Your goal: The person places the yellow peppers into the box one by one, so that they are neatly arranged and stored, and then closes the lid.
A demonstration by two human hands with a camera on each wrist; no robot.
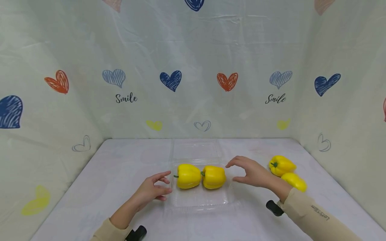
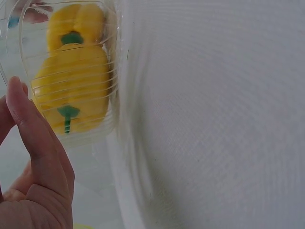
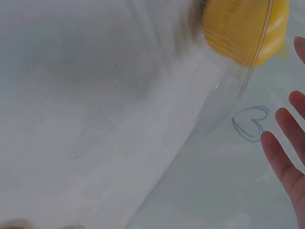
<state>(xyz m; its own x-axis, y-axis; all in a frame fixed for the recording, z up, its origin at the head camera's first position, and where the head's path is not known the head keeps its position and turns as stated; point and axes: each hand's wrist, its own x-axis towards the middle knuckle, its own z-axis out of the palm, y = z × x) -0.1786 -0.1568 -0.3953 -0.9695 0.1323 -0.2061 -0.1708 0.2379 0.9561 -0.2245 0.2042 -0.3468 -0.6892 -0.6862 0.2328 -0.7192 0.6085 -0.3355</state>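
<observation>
Two yellow bell peppers, one on the left (image 1: 188, 177) and one on the right (image 1: 213, 179), lie side by side in a clear plastic clamshell container (image 1: 200, 201). Its see-through lid (image 1: 196, 147) is folded back on the far side. At the container's left edge is my left hand (image 1: 149, 191), fingers loosely bent with nothing between them. In the left wrist view its fingertips come right up to the ribbed wall (image 2: 112, 71). My right hand (image 1: 252, 171) hovers off the right edge, thumb and fingers spread and holding nothing.
Two more yellow bell peppers, a farther one (image 1: 282, 166) and a nearer one (image 1: 295, 181), lie on the right of the white-covered table (image 1: 120, 160), beside my right forearm. A curtain printed with hearts (image 1: 193, 50) encloses the back and sides.
</observation>
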